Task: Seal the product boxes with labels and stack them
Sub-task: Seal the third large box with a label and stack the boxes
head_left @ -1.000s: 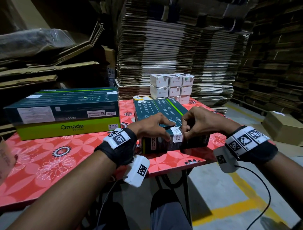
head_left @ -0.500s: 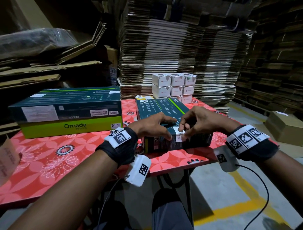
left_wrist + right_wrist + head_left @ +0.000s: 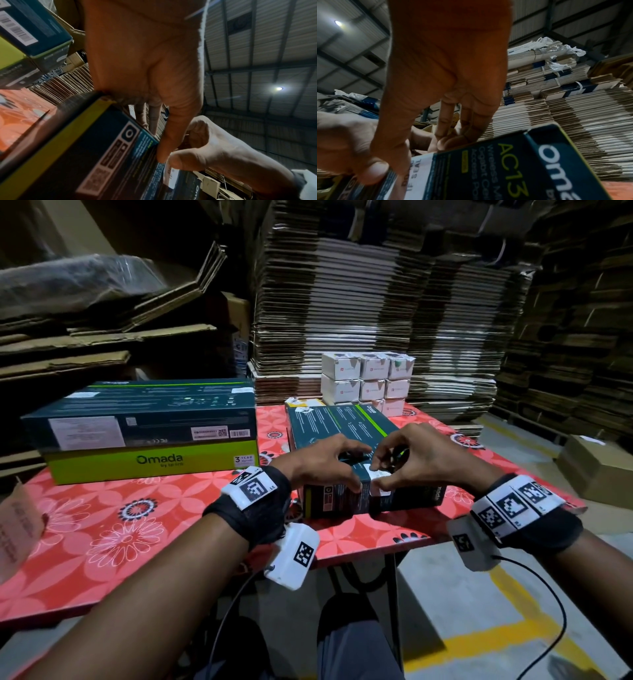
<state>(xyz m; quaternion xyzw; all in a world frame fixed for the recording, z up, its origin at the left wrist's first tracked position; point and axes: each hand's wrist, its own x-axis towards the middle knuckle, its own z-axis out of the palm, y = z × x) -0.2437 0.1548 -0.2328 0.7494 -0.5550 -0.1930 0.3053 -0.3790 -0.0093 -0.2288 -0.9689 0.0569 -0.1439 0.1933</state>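
A dark teal product box (image 3: 342,433) lies flat on the red floral table (image 3: 102,525), its near end facing me. A white seal label (image 3: 383,474) is folded over the box's top near edge. My right hand (image 3: 376,478) pinches it there, fingers on top and thumb on the front face. The right wrist view shows the label (image 3: 419,175) under that thumb on the box (image 3: 505,169). My left hand (image 3: 356,474) grips the same edge just left of the label, fingers on top. Its thumb (image 3: 161,158) presses on the front face of the box (image 3: 102,155).
Two large Omada boxes (image 3: 150,433) are stacked at the table's left. Several small white boxes (image 3: 366,381) are stacked at the back, with flattened cardboard piles (image 3: 342,302) behind. A brown carton (image 3: 596,470) sits on the floor to the right. The table's front edge is close below my wrists.
A second ago both hands held the label against the box's front face. Now it lies folded over the top edge, and both hands have settled lower on the box.
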